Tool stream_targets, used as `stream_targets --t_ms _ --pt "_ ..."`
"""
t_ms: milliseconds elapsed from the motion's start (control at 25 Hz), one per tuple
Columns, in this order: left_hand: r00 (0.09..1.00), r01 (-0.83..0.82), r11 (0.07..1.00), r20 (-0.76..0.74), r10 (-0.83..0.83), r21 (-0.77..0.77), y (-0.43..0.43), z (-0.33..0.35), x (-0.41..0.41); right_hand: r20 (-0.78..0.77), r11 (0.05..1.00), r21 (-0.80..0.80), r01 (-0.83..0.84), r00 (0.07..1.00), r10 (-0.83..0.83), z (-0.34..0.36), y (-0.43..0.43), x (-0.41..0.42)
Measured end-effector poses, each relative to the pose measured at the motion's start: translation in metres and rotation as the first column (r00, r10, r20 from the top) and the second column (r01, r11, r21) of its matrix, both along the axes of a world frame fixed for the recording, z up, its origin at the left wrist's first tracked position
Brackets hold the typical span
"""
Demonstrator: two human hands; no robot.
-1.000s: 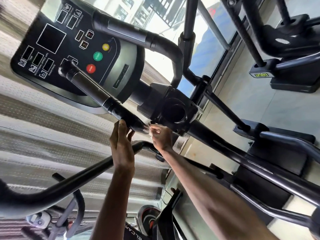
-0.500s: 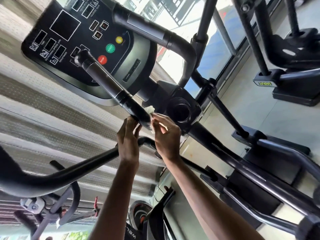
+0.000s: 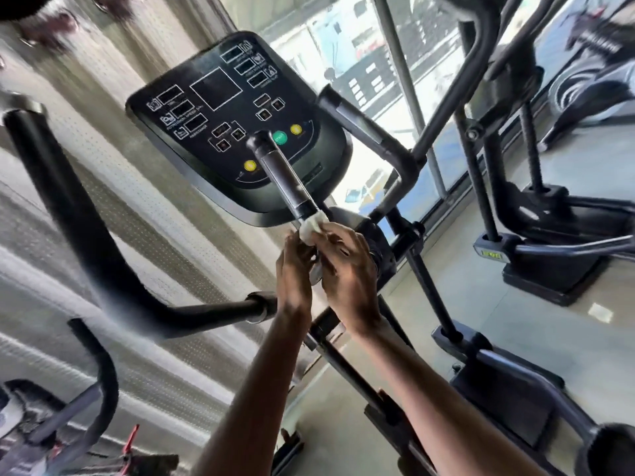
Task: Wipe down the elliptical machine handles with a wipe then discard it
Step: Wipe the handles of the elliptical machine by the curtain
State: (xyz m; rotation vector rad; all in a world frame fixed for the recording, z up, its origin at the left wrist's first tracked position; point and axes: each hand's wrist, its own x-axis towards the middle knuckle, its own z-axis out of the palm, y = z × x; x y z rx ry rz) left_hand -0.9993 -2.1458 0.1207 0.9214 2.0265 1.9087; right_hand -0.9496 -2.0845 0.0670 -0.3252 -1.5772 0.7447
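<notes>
Neighbouring black machine (image 3: 549, 242) at right; window (image 3: 347, 46) behind; bike handlebar (image 3: 99, 369) lower left.

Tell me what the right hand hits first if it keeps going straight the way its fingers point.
Probably nothing new: the right hand already presses the white wipe against the handlebar grip. Straight on, it would likely slide up that grip toward the console; depth is unclear.

Daylight floods in from the window (image 3: 360, 63) at upper right; I get blown-out glare there, detail outside washed pale. Console (image 3: 237, 132) reads backlit but legible. Heavy motion blur on the curtain (image 3: 103, 201) at left and the top-left corner. Wide-angle bending at the edges. My forearms sit in shade, floor (image 3: 515, 304) evenly lit.
</notes>
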Motion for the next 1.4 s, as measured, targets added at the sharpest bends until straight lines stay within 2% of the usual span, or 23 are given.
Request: stream_targets --t_ms 200,320,440,520,600,640,760,880,960,1040,1120,1160,1240,1320,1400 --pt "0.984 -0.030 0.998 0.179 0.020 0.052 0.008 0.012 0.001 0.089 0.998 0.046 0.048 0.995 -0.052 0.037 0.012 -0.005" --pt "0.978 -0.019 0.993 0.209 -0.006 0.115 0.014 0.026 -0.002 0.093 0.994 0.110 0.017 0.995 -0.028 0.054 0.015 -0.004" --pt "0.960 -0.031 0.985 0.281 -0.018 0.170 0.020 0.042 -0.002 0.070 0.995 -0.006 -0.101 0.992 0.101 0.086 0.026 -0.009" --pt "0.956 -0.033 0.979 0.293 -0.028 0.199 0.023 0.050 -0.006 0.101 0.990 -0.014 -0.144 0.984 0.144 0.108 0.034 -0.019" --pt "0.960 -0.033 0.979 0.278 -0.025 0.202 0.025 0.058 -0.010 0.184 0.985 0.162 -0.056 0.983 0.025 0.126 0.042 -0.032" --pt "0.958 -0.027 0.979 0.284 -0.032 0.203 0.025 0.061 -0.012 0.174 0.966 0.255 -0.035 0.985 -0.011 0.133 0.046 -0.038" --pt "0.964 -0.049 0.980 0.265 -0.004 0.193 0.027 0.073 -0.020 0.113 0.933 0.357 0.038 0.990 -0.084 0.159 0.057 -0.052" --pt "0.964 -0.064 0.983 0.264 0.017 0.172 0.027 0.081 -0.025 0.133 0.878 0.469 0.091 0.976 -0.173 0.177 0.065 -0.061" --pt "0.963 -0.061 0.987 0.269 0.018 0.152 0.025 0.083 -0.024 0.255 0.858 0.513 0.024 0.950 -0.179 0.196 0.070 -0.060" --pt "0.957 -0.065 0.988 0.289 0.022 0.142 0.024 0.085 -0.021 0.464 0.837 0.545 -0.055 0.851 -0.247 0.223 0.068 -0.062" --pt "0.951 -0.076 0.987 0.308 0.030 0.138 0.024 0.086 -0.018 0.635 0.824 0.551 -0.133 0.707 -0.312 0.246 0.063 -0.063" --pt "0.949 -0.082 0.987 0.312 0.036 0.137 0.024 0.087 -0.016 0.667 0.813 0.561 -0.157 0.668 -0.331 0.251 0.062 -0.064" --pt "0.947 -0.081 0.987 0.320 0.033 0.137 0.023 0.090 -0.015 0.684 0.834 0.519 -0.186 0.675 -0.275 0.250 0.068 -0.062" --pt "0.948 -0.079 0.989 0.316 0.036 0.124 0.020 0.090 -0.014 0.694 0.893 0.395 -0.217 0.707 -0.136 0.241 0.081 -0.059" --pt "0.946 -0.076 0.991 0.323 0.036 0.113 0.016 0.090 -0.013 0.630 0.921 0.345 -0.180 0.772 -0.085 0.234 0.089 -0.054"
